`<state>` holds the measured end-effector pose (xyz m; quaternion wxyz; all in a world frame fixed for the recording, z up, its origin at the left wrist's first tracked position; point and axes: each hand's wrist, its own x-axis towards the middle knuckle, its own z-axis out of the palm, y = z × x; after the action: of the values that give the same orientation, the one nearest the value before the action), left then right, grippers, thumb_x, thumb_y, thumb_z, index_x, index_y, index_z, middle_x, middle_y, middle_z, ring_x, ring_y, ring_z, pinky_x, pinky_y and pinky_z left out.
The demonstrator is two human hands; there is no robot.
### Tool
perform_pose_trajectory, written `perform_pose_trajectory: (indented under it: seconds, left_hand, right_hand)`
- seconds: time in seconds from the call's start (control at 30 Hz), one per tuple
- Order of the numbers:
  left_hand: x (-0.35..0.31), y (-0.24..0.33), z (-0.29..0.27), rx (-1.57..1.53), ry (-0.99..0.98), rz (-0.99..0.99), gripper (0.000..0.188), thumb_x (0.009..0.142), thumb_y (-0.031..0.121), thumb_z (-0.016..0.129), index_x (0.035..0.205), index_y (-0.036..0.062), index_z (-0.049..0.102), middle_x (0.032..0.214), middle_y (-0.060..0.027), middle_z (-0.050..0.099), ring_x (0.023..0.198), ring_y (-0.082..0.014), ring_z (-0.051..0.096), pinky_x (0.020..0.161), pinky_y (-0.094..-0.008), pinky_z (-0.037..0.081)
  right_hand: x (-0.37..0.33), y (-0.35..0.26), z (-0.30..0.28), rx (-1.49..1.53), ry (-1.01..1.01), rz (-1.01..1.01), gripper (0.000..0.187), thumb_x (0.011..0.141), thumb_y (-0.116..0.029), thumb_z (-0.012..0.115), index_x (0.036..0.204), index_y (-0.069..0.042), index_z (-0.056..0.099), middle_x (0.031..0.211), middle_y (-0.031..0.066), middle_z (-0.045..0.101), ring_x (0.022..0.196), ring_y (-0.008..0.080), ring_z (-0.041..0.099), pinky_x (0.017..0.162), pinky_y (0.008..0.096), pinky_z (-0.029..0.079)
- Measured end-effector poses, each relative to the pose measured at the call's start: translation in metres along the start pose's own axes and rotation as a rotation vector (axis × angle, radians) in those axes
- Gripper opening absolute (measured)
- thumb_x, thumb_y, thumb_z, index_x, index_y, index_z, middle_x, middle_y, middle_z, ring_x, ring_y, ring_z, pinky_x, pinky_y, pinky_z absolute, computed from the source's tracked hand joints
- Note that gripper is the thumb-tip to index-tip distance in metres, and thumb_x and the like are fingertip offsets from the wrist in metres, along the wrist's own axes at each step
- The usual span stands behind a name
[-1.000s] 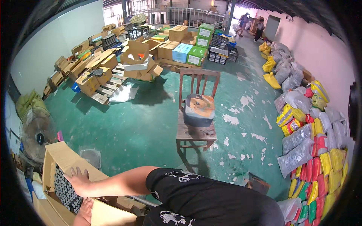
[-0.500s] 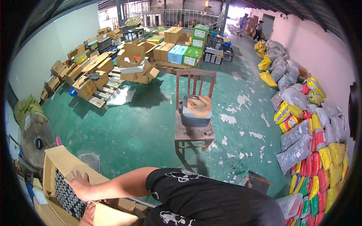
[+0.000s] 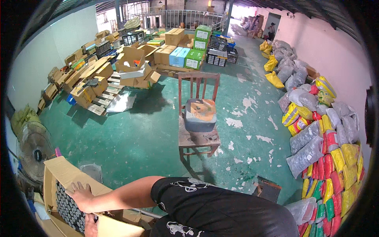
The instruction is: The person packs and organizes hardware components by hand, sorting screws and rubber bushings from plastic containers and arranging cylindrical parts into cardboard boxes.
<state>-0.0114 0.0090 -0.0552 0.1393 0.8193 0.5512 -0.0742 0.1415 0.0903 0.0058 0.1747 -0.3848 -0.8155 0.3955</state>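
An open cardboard box [image 3: 81, 176] at the lower left holds rows of dark cylinders with grey round ends [image 3: 65, 203], packed tightly. My right hand [image 3: 81, 197] reaches in from the right under a black sleeve. Its fingers are spread over the cylinders beside the box's far wall, holding nothing. Close below it, my left hand [image 3: 91, 226] is at the near edge of the cylinders. A raised cardboard flap [image 3: 118, 228] covers part of this hand, and its fingers do not show clearly.
Ahead stands a wooden chair [image 3: 198, 136] bearing a grey container [image 3: 200, 120]. A fan [image 3: 36, 154] is beyond the box at left. Filled bags [image 3: 306, 154] line the right wall. Cartons on pallets [image 3: 164, 55] fill the back. A dark flat object [image 3: 267, 190] lies on the floor.
The whole view has shifted slightly, so the chair and bags appear further left. My right hand stays spread on the cylinders, and my left hand remains just below it.
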Motion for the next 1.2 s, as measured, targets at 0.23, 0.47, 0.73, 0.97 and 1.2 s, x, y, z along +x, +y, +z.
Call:
perform_pose_trajectory:
  seconds: [0.23, 0.47, 0.73, 0.97, 1.2]
  left_hand:
    - [-0.016, 0.013, -0.003, 0.014, 0.024, -0.076, 0.055, 0.084, 0.042, 0.053, 0.128, 0.0080, 0.050, 0.126, -0.0154, 0.047, 0.124, -0.0395, 0.037, 0.109, -0.0581, 0.021]
    - [-0.058, 0.010, 0.006, 0.156, 0.297, 0.128, 0.026, 0.079, 0.022, 0.057, 0.101, 0.0082, 0.062, 0.118, -0.0147, 0.052, 0.110, -0.0368, 0.046, 0.096, -0.0504, 0.034]
    - [-0.064, 0.025, -0.036, 0.106, 0.636, -0.161, 0.023, 0.090, 0.018, 0.054, 0.107, 0.0047, 0.061, 0.101, -0.0201, 0.064, 0.093, -0.0392, 0.061, 0.080, -0.0456, 0.050]
    - [-0.068, 0.028, -0.011, -0.622, 0.157, -0.286, 0.025, 0.093, 0.030, 0.061, 0.103, 0.0098, 0.071, 0.097, -0.0021, 0.071, 0.092, -0.0123, 0.062, 0.083, -0.0293, 0.048]
    - [-0.061, -0.007, 0.014, -0.469, -0.007, -0.288, 0.047, 0.071, 0.039, 0.079, 0.111, 0.0205, 0.060, 0.105, -0.0087, 0.065, 0.103, -0.0244, 0.058, 0.085, -0.0399, 0.045]
  right_hand:
    - [-0.003, 0.000, -0.009, -0.031, 0.005, 0.033, 0.080, 0.074, 0.001, 0.059, 0.146, -0.018, 0.031, 0.152, 0.0247, 0.022, 0.140, 0.0437, 0.023, 0.103, 0.0672, 0.025]
    - [-0.016, -0.015, -0.001, -0.132, -0.026, 0.015, 0.054, 0.091, -0.012, 0.046, 0.144, -0.022, 0.036, 0.153, 0.0219, 0.022, 0.141, 0.0422, 0.023, 0.105, 0.0683, 0.022]
    - [0.017, 0.036, 0.000, -0.215, 0.158, -0.363, 0.019, 0.085, -0.014, 0.051, 0.078, -0.004, 0.065, 0.070, 0.0169, 0.061, 0.067, 0.0324, 0.061, 0.061, 0.0455, 0.050]
    - [0.029, 0.021, 0.024, -0.706, 0.272, -0.397, 0.038, 0.078, -0.015, 0.057, 0.116, -0.014, 0.060, 0.120, 0.0285, 0.047, 0.112, 0.0470, 0.046, 0.091, 0.0558, 0.040]
    - [0.009, -0.004, 0.032, -0.674, 0.181, -0.397, 0.043, 0.077, -0.017, 0.061, 0.120, -0.015, 0.060, 0.130, 0.0270, 0.042, 0.122, 0.0478, 0.040, 0.097, 0.0558, 0.038]
